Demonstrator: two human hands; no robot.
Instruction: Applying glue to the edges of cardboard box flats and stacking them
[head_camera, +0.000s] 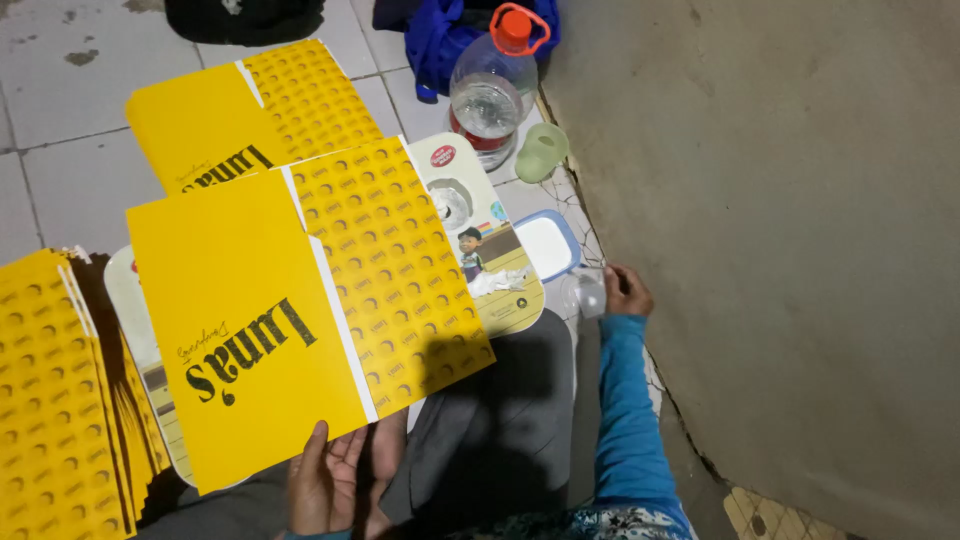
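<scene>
the left hand (335, 480) is at the near edge of the view, fingers curled up under the near edge of a flat yellow cardboard sheet with a plain half and a patterned half (300, 310), thumb on top, pinching the sheet at its near corner. the sheet is held tilted over the person's lap, its plain half on the left and its patterned half on the right, with a pale fold line between the two. the right hand (625, 292), at the end of a blue sleeve (625, 400), reaches to the right and rests its closed fingers on a small clear plastic cup (587, 295) that stands on the tiled floor (60, 150) beside the wall; how firmly it grips the cup cannot be told.

under the held sheet lies a pale rounded printed board with a cartoon picture (485, 235), its far right part showing. just right of it sits a white shallow tray with a blue rim (547, 243). at the near left stands a thick stack of the same yellow patterned sheets (55, 400). farther off lies a second flat yellow sheet (250, 115). beyond that, close to the wall, are a large clear plastic water bottle with an orange cap and handle (492, 90), a small pale green cup (541, 152) touching it, and a blue cloth (440, 35). the rough grey wall (780, 250) fills the right side.
</scene>
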